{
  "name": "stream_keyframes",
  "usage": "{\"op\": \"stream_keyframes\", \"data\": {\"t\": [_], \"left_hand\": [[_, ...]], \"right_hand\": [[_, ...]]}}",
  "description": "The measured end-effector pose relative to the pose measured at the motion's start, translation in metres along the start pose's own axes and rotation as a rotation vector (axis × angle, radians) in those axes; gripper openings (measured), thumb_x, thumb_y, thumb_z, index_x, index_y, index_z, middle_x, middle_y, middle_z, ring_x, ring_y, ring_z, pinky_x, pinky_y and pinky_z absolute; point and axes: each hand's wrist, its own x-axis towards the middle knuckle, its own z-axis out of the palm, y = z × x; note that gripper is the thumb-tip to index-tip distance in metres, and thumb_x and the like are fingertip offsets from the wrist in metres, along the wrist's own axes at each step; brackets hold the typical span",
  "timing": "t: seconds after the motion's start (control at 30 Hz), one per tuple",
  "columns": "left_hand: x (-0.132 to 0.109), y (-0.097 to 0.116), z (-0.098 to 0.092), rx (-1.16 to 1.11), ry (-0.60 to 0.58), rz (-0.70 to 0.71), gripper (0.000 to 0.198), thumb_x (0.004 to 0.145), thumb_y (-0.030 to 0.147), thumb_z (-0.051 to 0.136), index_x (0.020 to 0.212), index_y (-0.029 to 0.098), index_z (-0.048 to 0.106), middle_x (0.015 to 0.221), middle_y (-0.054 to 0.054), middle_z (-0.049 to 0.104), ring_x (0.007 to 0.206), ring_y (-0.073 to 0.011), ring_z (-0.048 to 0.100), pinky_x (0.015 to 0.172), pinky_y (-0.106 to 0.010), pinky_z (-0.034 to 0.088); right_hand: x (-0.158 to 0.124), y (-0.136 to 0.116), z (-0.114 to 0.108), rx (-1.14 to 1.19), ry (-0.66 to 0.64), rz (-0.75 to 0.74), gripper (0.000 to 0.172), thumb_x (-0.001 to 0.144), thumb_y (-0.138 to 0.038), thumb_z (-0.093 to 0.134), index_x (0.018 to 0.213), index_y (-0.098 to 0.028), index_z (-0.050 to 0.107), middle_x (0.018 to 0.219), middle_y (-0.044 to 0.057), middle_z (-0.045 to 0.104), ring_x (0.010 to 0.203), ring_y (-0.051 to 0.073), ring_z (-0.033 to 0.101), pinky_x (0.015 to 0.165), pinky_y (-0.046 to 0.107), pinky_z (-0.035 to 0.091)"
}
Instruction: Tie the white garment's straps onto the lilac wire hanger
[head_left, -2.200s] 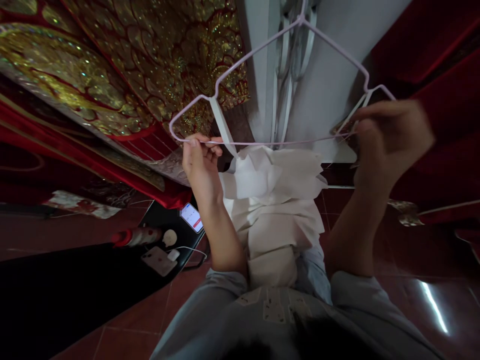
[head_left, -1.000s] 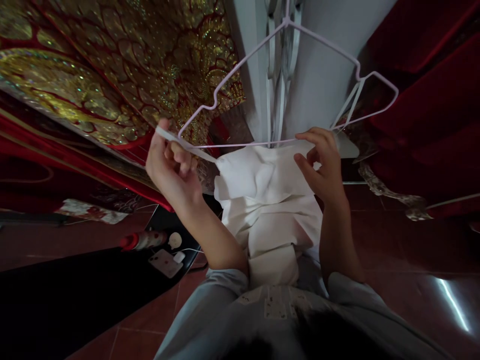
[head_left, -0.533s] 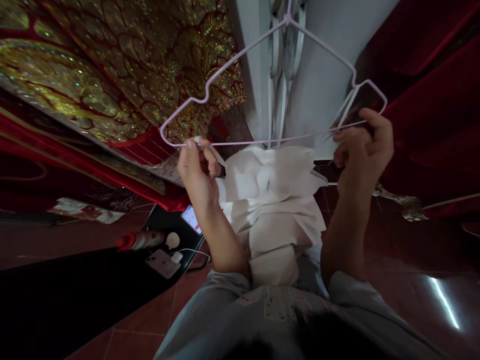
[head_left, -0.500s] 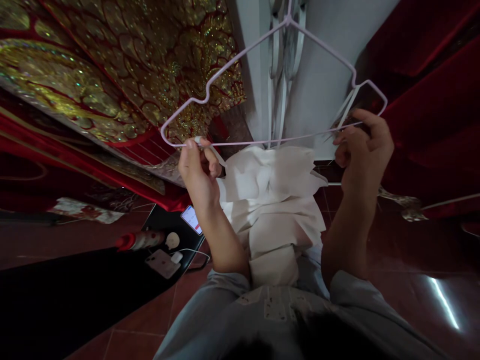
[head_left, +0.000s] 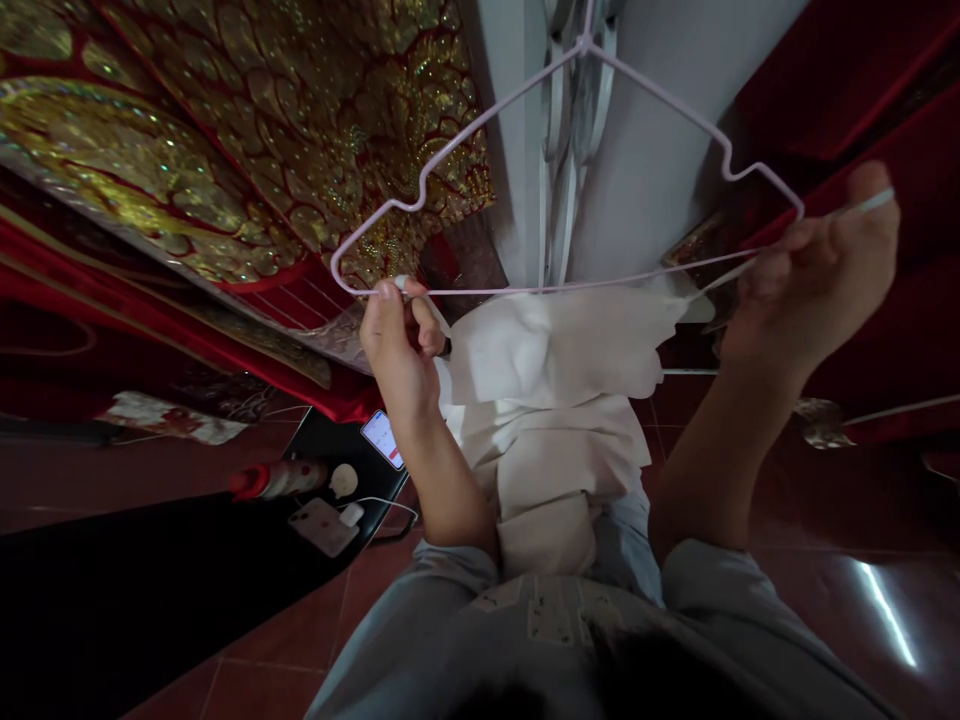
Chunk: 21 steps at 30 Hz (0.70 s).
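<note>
pinching the lower bar of a pale pink, thin-framed clothes hanger (head_left: pixel 586 44) near its left end, the left hand (head_left: pixel 397 340) has thumb and forefinger closed on it, with a narrow white fabric strap (head_left: pixel 401 283) over the forefinger's tip. the right hand (head_left: pixel 814 270), well apart from the left, is curled at the hanger's right corner, clamped on a second white fabric strap (head_left: pixel 721 281) that runs taut from the garment and crosses a raised digit; whether it also grips the bar is hidden.

the layered white cloth garment (head_left: pixel 555 440) sits below the hanger's bar, between the forearms and in front of the body, its tiers folded and creased.

to the left, on a black table (head_left: pixel 187 570), a phone with a lit white screen (head_left: pixel 383 438) shows a red button and lettering too small to read. near it are a red-capped patterned bottle (head_left: pixel 289 477), a round cream object (head_left: pixel 343 480) and a pale pink phone (head_left: pixel 321 526) lying back up, its small round logo too blurred to name, with a white plastic block (head_left: pixel 350 513) against it. the grey-blue shirt (head_left: pixel 420 630) carries pale printed patches with unreadable dark marks.
</note>
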Motion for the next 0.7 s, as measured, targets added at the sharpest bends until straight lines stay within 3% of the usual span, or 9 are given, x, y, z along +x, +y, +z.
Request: {"op": "stream_keyframes", "data": {"t": [0.07,0.1,0.13,0.2,0.3,0.4,0.47,0.53,0.7], "left_hand": [[0.000,-0.002,0.000,0.014,0.003,-0.018,0.059,0.117,0.079,0.069,0.094,0.025,0.070,0.059,0.008,0.031,0.048,-0.0131,0.025,0.049,-0.029,0.021],[-0.001,-0.003,0.000,0.020,0.001,-0.022,0.058,0.116,0.079,0.070,0.095,0.025,0.071,0.059,0.008,0.031,0.048,-0.0136,0.026,0.050,-0.029,0.021],[-0.001,-0.004,0.000,0.023,-0.003,-0.019,0.056,0.116,0.078,0.071,0.096,0.025,0.071,0.060,0.008,0.032,0.048,-0.0140,0.027,0.051,-0.030,0.022],[-0.002,-0.006,0.000,0.011,-0.010,0.004,0.054,0.115,0.076,0.074,0.097,0.025,0.072,0.061,0.008,0.032,0.049,-0.0136,0.026,0.052,-0.030,0.021],[-0.003,-0.007,-0.002,-0.012,-0.029,0.032,0.051,0.109,0.075,0.081,0.101,0.025,0.075,0.061,0.009,0.030,0.049,-0.0121,0.022,0.052,-0.031,0.019],[0.001,-0.009,-0.013,-0.042,-0.061,0.045,0.035,0.103,0.058,0.091,0.108,0.025,0.081,0.060,0.009,0.032,0.049,-0.0106,0.019,0.051,-0.032,0.014],[0.006,-0.010,-0.025,-0.018,-0.051,0.112,0.023,0.105,0.048,0.085,0.108,0.026,0.082,0.058,0.008,0.032,0.048,-0.0097,0.018,0.053,-0.033,0.011],[0.013,-0.008,-0.035,0.076,-0.050,0.159,0.024,0.111,0.048,0.075,0.104,0.026,0.083,0.056,0.006,0.036,0.049,-0.0101,0.024,0.055,-0.033,0.013],[0.026,0.015,-0.031,0.156,-0.241,-0.148,0.039,0.117,0.063,0.069,0.109,0.027,0.085,0.066,0.000,0.062,0.066,-0.0173,0.056,0.059,-0.031,0.033]], "right_hand": [[-0.028,-0.011,0.014,0.020,0.124,-0.102,0.033,0.108,-0.060,0.070,0.128,-0.036,0.080,0.080,0.002,0.062,0.049,0.012,0.030,0.044,0.028,0.016],[-0.042,-0.021,0.023,-0.020,0.083,-0.095,0.034,0.108,-0.060,0.070,0.131,-0.036,0.079,0.086,0.003,0.070,0.051,0.013,0.034,0.045,0.029,0.018],[-0.055,-0.032,0.031,-0.057,-0.043,-0.061,0.038,0.108,-0.060,0.074,0.139,-0.038,0.075,0.104,0.006,0.080,0.056,0.015,0.044,0.046,0.030,0.025],[-0.074,-0.054,0.044,-0.117,-0.300,-0.016,0.047,0.105,-0.059,0.081,0.146,-0.040,0.069,0.140,0.010,0.084,0.073,0.019,0.061,0.053,0.032,0.041],[-0.085,-0.069,0.052,-0.187,-0.526,0.064,0.045,0.108,-0.060,0.079,0.146,-0.037,0.067,0.149,0.011,0.081,0.081,0.018,0.065,0.063,0.034,0.052],[-0.084,-0.064,0.049,-0.191,-0.524,0.063,0.044,0.110,-0.064,0.076,0.142,-0.036,0.069,0.138,0.008,0.081,0.077,0.016,0.063,0.063,0.034,0.054],[-0.080,-0.056,0.044,-0.172,-0.522,0.059,0.045,0.110,-0.067,0.075,0.143,-0.038,0.069,0.137,0.008,0.080,0.079,0.018,0.068,0.063,0.034,0.055],[-0.076,-0.050,0.039,-0.161,-0.527,0.055,0.047,0.109,-0.068,0.076,0.146,-0.040,0.068,0.137,0.009,0.080,0.085,0.021,0.072,0.061,0.035,0.055],[-0.068,-0.044,0.031,-0.217,-0.554,0.050,0.051,0.108,-0.073,0.075,0.149,-0.044,0.066,0.136,0.010,0.079,0.090,0.025,0.076,0.060,0.038,0.056]]}}
